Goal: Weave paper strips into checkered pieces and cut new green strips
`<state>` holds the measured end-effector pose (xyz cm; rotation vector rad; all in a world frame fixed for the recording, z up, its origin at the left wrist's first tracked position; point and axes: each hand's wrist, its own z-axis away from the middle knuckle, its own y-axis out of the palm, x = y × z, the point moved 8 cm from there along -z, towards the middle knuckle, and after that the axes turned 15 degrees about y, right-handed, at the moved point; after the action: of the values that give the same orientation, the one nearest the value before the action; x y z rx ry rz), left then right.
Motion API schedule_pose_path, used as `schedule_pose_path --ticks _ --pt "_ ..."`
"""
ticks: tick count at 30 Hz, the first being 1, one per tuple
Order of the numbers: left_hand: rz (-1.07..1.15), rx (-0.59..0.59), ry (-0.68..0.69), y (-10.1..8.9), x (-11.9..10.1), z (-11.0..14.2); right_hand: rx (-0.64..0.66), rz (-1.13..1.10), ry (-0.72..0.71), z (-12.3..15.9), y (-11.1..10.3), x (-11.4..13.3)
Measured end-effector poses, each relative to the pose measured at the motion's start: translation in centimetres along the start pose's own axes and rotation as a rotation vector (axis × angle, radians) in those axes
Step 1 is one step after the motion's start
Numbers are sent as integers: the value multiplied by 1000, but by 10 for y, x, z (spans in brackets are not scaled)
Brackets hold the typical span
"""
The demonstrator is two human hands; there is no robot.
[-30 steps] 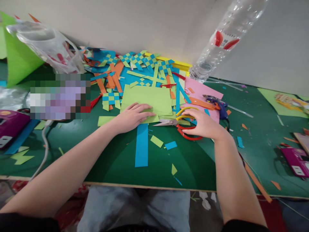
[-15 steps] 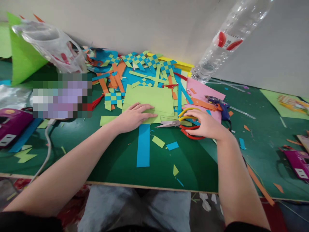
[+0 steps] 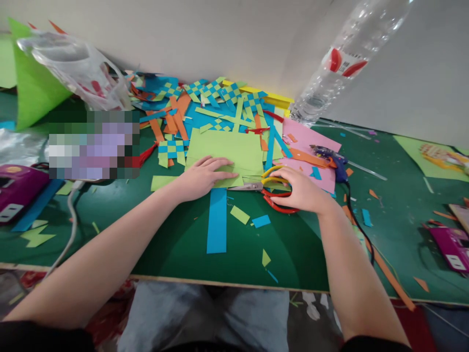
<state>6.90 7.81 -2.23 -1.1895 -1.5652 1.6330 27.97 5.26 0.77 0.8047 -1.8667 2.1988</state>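
Nearest us on the green table (image 3: 172,244): a blue strip (image 3: 217,227), its far end at the near edge of the green sheet (image 3: 225,145); can't tell if it runs under. Right of the strip, a small green scrap (image 3: 240,215) and a blue scrap (image 3: 261,221), apart from each other. Our read on the step: cutting, or lining up a cut, along that near edge; sheet lies flat in front of us. Next move calls for pinning the paper and keeping our fingertips clear of the blade line, we'd say. Right hand (image 3: 302,189): curled onto the scissors (image 3: 258,186), thumb at the red loop, fingers at the yellow, so they stand apart with the handles between. Blades point left at the sheet's near edge; can't tell how far they're parted. Left hand (image 3: 203,178): palm down, fingers slightly spread, resting on the sheet, gripping nothing; scissor tips are near it. Past the right hand we've got pink paper (image 3: 318,134), past the sheet woven blue-and-green pieces (image 3: 230,92), then a clear bottle (image 3: 348,61) in front of the pale wall (image 3: 220,39)
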Motion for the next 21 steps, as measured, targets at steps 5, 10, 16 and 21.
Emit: schedule_pose_path --ticks 5,10,16,21 --pt "4 16 -11 0 -1 0 39 -21 16 2 -1 -3" --pt "23 3 -15 0 -1 0 37 0 48 2 -1 1" --pt "11 -5 -5 0 -1 -1 35 4 46 0 8 8" --pt "12 0 -5 0 0 0 68 -7 9 2 5 11"
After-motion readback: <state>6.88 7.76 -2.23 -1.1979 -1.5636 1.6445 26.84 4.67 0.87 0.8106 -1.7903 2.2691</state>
